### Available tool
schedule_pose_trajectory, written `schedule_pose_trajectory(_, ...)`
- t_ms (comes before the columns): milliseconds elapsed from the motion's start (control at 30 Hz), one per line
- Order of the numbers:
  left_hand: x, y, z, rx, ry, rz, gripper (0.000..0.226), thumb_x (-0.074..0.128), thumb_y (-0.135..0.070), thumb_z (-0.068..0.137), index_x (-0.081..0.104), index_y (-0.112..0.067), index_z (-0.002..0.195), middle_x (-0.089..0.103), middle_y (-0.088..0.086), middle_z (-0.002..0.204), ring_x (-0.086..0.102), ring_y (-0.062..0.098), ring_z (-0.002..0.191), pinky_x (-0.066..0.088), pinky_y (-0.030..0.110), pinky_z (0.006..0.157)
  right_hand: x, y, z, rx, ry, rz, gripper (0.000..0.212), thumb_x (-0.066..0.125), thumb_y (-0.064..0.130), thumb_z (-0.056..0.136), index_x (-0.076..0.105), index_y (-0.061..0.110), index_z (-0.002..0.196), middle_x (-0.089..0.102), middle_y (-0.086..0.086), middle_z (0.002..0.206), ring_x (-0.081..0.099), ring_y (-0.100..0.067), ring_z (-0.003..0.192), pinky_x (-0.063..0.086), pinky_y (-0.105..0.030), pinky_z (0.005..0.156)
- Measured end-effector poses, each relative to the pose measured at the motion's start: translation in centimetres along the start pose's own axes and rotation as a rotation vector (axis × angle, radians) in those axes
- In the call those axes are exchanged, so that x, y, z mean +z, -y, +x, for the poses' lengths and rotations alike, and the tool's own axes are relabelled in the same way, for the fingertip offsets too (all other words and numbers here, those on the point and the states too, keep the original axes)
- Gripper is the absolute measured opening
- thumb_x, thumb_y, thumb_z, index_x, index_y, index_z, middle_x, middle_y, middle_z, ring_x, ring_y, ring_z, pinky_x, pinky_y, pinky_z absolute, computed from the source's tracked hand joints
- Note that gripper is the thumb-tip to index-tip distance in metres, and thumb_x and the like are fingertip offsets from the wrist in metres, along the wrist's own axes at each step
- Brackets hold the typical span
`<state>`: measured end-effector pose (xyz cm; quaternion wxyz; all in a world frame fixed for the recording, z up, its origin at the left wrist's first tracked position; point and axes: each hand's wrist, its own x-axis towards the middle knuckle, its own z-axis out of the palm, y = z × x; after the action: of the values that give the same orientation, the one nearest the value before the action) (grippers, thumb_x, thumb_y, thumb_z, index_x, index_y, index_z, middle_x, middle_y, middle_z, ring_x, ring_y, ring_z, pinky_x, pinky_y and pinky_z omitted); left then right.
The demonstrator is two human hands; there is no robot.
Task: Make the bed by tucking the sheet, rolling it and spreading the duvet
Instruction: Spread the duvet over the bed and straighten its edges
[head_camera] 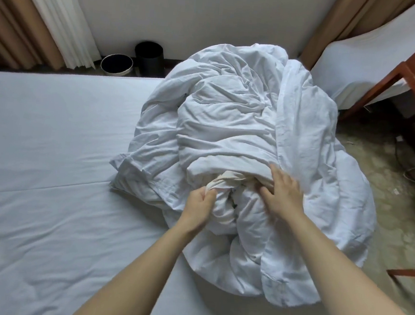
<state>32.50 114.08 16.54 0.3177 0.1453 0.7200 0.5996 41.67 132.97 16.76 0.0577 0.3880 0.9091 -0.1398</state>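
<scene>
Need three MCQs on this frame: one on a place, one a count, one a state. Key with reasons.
1. Where is the crumpled duvet?
A) on the floor
B) spread flat
C) heaped at the bed's right edge

2. How many black bins are in view?
A) two
B) one
C) four

3. What is the left hand doing?
A) lying open, holding nothing
B) gripping a bunch of cream fabric
C) hanging idle

Key: 1 C, the heap overhangs the right edge; 2 A, one upright, one lower with a pale rim; 3 B, its fingers curl round the bunch.
</scene>
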Motion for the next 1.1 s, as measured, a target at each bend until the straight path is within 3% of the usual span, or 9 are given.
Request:
schedule_pose_trajectory(167, -6.0, -3.5, -4.5, 0.181, 0.125, 0.191, 0.035, 0.051, -0.012, 0.095, 0.05, -0.022, 0.061, 0.044, -0.015, 0.058, 0.039, -0.006, 0.048, 0.031, 0.014, 0.051, -3.2, 2.6, -2.7, -0.158, 0.01, -0.155, 0.051, 0.052, 0.011, 0.084, 0.049, 0.024, 0.133, 0.05, -0.005, 0.132, 0.041, -0.029, 0.123, 0.034, -0.038, 0.097)
schedule_pose_trajectory(333, -12.2, -7.1, -8.1, 0.295, 0.065, 0.278, 0.035, 0.055, -0.02, 0.092, 0.052, -0.023, 0.058, 0.046, -0.022, 0.046, 0.041, -0.008, 0.048, 0.031, 0.012, 0.05, -6.6, 7.5, -6.0, -0.355, -0.137, -0.218, 0.024, 0.048, 0.03, 0.094, 0.064, 0.017, 0.106, 0.061, -0.007, 0.103, 0.055, -0.031, 0.102, 0.038, -0.033, 0.07)
schedule_pose_trajectory(433, -16.1, -9.4, -10.3, 0.37, -0.007, 0.304, 0.033, 0.055, -0.025, 0.088, 0.047, -0.024, 0.055, 0.044, -0.02, 0.045, 0.039, -0.005, 0.047, 0.028, 0.011, 0.048, -8.2, 10.6, -9.0, -0.467, -0.199, -0.208, 0.032, 0.047, 0.039, 0.096, 0.061, 0.01, 0.094, 0.063, -0.009, 0.095, 0.059, -0.034, 0.092, 0.033, -0.033, 0.062)
schedule_pose_trajectory(500, -18.8, -10.7, -11.5, 0.392, -0.052, 0.295, 0.034, 0.058, -0.02, 0.089, 0.049, -0.023, 0.057, 0.045, -0.018, 0.045, 0.04, -0.004, 0.047, 0.029, 0.01, 0.047, -9.3, 12.8, -11.1, -0.506, -0.138, -0.132, 0.033, 0.047, 0.039, 0.095, 0.047, 0.014, 0.075, 0.059, -0.007, 0.08, 0.054, -0.032, 0.08, 0.03, -0.033, 0.061)
schedule_pose_trajectory(567, -21.8, -11.9, -12.5, 0.407, -0.102, 0.295, 0.033, 0.058, -0.027, 0.086, 0.05, -0.014, 0.057, 0.042, -0.014, 0.049, 0.037, 0.0, 0.048, 0.027, 0.013, 0.047, -10.5, 15.4, -12.9, -0.532, -0.02, -0.001, 0.035, 0.047, 0.035, 0.095, 0.037, 0.018, 0.066, 0.048, -0.001, 0.067, 0.043, -0.023, 0.069, 0.031, -0.033, 0.061)
schedule_pose_trajectory(667, -26.8, -13.3, -13.9, 0.455, -0.203, 0.311, 0.047, 0.05, -0.038, 0.081, 0.053, 0.008, 0.068, 0.042, 0.002, 0.062, 0.038, 0.007, 0.058, 0.028, 0.022, 0.052, -12.4, 20.2, -15.6, -0.575, 0.051, 0.2, 0.039, 0.048, 0.026, 0.096, 0.035, 0.017, 0.06, 0.039, -0.002, 0.064, 0.038, -0.016, 0.065, 0.03, -0.032, 0.06)
schedule_pose_trajectory(733, -30.4, -13.8, -15.3, 0.485, -0.263, 0.312, 0.051, 0.05, -0.039, 0.082, 0.054, 0.011, 0.073, 0.044, 0.006, 0.065, 0.039, 0.012, 0.061, 0.029, 0.025, 0.054, -13.5, 24.0, -17.7, -0.589, 0.096, 0.243, 0.041, 0.047, 0.023, 0.097, 0.035, 0.018, 0.058, 0.036, 0.001, 0.062, 0.034, -0.013, 0.06, 0.027, -0.031, 0.058)
schedule_pose_trajectory(933, -42.0, -14.2, -20.0, 0.5, -0.421, 0.311, 0.043, 0.056, -0.027, 0.093, 0.053, 0.013, 0.077, 0.045, 0.007, 0.068, 0.04, 0.015, 0.064, 0.031, 0.021, 0.054, -14.7, 36.3, -24.0, -0.659, 0.142, 0.31, 0.045, 0.046, 0.024, 0.098, 0.031, 0.021, 0.056, 0.03, 0.008, 0.058, 0.027, -0.01, 0.054, 0.023, -0.027, 0.053)
schedule_pose_trajectory(1100, -51.8, -11.3, -23.1, 0.348, -0.663, 0.253, 0.038, 0.049, -0.03, 0.096, 0.055, -0.006, 0.068, 0.044, -0.001, 0.061, 0.038, 0.015, 0.062, 0.031, 0.028, 0.053, -11.7, 48.6, -28.8, -0.763, 0.172, 0.37, 0.042, 0.047, 0.024, 0.097, 0.032, 0.016, 0.059, 0.033, 0.001, 0.057, 0.031, -0.016, 0.052, 0.027, -0.029, 0.05)
